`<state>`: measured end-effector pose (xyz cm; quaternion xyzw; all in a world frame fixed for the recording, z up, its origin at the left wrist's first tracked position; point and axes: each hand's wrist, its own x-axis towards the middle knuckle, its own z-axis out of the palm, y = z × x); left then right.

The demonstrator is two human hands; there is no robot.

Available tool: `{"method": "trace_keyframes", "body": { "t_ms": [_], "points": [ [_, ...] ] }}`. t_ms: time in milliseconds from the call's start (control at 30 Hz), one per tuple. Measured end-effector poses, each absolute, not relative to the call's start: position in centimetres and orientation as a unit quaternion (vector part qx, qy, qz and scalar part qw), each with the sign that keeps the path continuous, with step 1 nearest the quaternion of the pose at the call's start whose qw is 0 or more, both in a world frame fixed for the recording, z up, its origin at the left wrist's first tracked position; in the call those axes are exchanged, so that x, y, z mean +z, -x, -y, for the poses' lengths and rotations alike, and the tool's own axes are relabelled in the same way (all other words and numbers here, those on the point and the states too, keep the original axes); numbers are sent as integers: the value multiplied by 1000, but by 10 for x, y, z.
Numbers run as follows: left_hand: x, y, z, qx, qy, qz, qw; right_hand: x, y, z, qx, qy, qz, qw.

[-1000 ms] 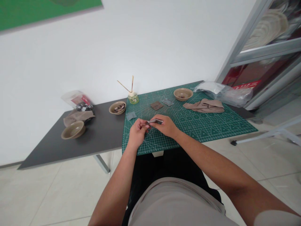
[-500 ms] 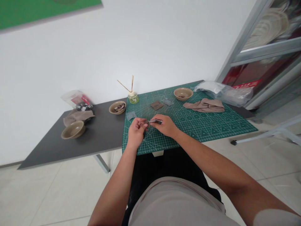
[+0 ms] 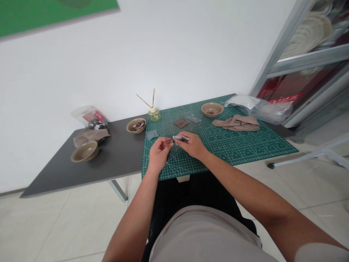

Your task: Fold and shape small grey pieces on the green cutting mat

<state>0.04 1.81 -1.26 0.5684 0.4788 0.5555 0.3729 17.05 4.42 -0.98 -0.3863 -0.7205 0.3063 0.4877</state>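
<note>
Green gridded cutting mat [image 3: 240, 154] lies on a dark grey table [image 3: 109, 156]. One small grey folded packet [image 3: 180, 138] sits between the hands, over the near half of the mat. Its long axis runs roughly left-right, and one end meets the left hand's fingertips [image 3: 171, 142]. Material can't be told at this size.

Left hand [image 3: 159, 154]: fingers closed, pinching the packet's left end. Right hand [image 3: 193, 146]: fingers curled, gripping the packet's right part from the right. Exact finger placement is partly hidden.

Counts:
- 3 tan round bowls: tan bowl with dark pieces [image 3: 136, 125] on the table just left of the mat; tan bowl with a few pieces [image 3: 212, 109] on the mat's far side; tan bowl [image 3: 84, 151] at the table's left end.
- 3 small square swatches on the mat: grey swatch [image 3: 152, 134], brown swatch [image 3: 181, 122], grey swatch [image 3: 194, 118].
- 2 beige cloths: beige cloth [image 3: 236, 123] on the mat, beige cloth [image 3: 91, 135] on the table's left end.
- 2 plastic bags: clear bag of dark pieces [image 3: 89, 118], silvery bag [image 3: 245, 102].
- 1 glass diffuser jar [image 3: 154, 114], with 2 wooden sticks [image 3: 144, 100] fanned out.
</note>
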Motion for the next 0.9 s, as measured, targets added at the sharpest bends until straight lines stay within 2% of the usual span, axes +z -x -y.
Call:
{"method": "trace_keyframes", "body": {
  "t_ms": [267,533,900],
  "points": [
    [-14,2,-19,534,-553,-503,394,-9,-171,-43,276,359,757,471],
    [-18,5,-21,528,-570,-497,387,-10,-172,-44,298,337,760,470],
    [-17,6,-22,517,-578,-501,386,-11,-172,-44,277,355,767,457]
  ]
}}
